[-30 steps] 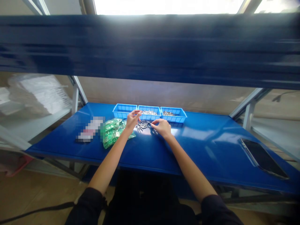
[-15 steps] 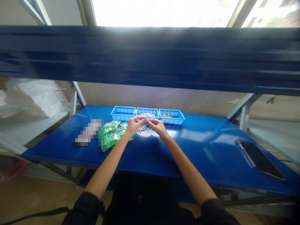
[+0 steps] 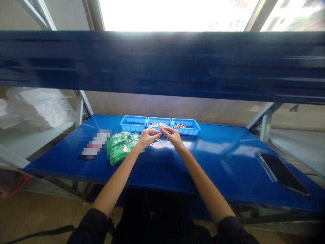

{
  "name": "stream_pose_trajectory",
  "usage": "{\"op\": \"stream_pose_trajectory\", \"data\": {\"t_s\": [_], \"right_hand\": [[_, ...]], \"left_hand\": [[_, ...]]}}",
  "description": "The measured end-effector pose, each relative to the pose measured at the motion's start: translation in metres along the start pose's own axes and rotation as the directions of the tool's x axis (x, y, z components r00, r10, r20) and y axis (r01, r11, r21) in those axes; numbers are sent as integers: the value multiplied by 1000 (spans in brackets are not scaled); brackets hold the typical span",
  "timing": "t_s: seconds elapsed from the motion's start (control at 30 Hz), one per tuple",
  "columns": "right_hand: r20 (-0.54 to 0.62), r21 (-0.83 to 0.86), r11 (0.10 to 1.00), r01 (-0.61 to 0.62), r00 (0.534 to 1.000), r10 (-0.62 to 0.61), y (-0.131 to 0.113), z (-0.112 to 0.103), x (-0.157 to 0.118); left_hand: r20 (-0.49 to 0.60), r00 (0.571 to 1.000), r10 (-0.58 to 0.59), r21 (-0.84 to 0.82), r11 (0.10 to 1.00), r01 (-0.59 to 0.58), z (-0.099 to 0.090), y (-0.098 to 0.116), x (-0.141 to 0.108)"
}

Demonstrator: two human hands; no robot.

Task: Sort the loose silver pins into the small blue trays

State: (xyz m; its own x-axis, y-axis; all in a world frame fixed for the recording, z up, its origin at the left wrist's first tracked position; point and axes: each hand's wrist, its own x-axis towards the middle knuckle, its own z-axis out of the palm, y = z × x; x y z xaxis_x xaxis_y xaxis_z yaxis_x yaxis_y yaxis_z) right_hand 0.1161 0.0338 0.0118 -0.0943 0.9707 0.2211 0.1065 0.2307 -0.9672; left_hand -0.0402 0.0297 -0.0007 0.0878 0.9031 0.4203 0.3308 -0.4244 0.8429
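Note:
My left hand (image 3: 148, 138) and my right hand (image 3: 173, 137) meet fingertip to fingertip above the table, both in a pinch. Whatever sits between the fingertips is too small to make out. Below and partly behind my left hand lies a loose pile of thin metal pins, perhaps screws or rivets (image 3: 155, 141). Just behind the hands, the middle blue bin (image 3: 152, 119) holds many silvery pieces of that sort. The right blue bin (image 3: 194, 130) has a smaller heap of darker metal pieces. No contents show in the left blue bin (image 3: 133, 128).
Green plastic packets (image 3: 122, 149) lie left of my hands, beside a blurred-out pale item (image 3: 96, 144). A phone (image 3: 283, 173) rests at the table's right. Over the blue table (image 3: 203, 169) runs a wide blue shelf beam (image 3: 162, 64). White plastic wrapping (image 3: 43, 105) is on the left rack.
My right hand has shifted slightly right and down, and my left hand slightly down. Their fingertips still meet. Bins, packets and phone stay in place.

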Motion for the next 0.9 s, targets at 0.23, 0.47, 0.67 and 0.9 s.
{"op": "stream_pose_trajectory", "data": {"t_s": [0.23,0.47,0.67,0.9], "right_hand": [[36,0,1000,27,999,-27,0,0,-2],[-15,-15,1000,17,1000,-17,8,-5,4],[93,-57,995,85,992,-80,15,1,3],[112,-43,998,37,993,-32,14,4,1]], "left_hand": [[52,999,3,18,1000,-4,-4,3,-1],[-64,998,5,45,999,-2,-1,-3,1],[-197,979,-48,-74,997,34,0,-9,6],[-225,973,-59,-45,998,50,3,-11,5]]}}
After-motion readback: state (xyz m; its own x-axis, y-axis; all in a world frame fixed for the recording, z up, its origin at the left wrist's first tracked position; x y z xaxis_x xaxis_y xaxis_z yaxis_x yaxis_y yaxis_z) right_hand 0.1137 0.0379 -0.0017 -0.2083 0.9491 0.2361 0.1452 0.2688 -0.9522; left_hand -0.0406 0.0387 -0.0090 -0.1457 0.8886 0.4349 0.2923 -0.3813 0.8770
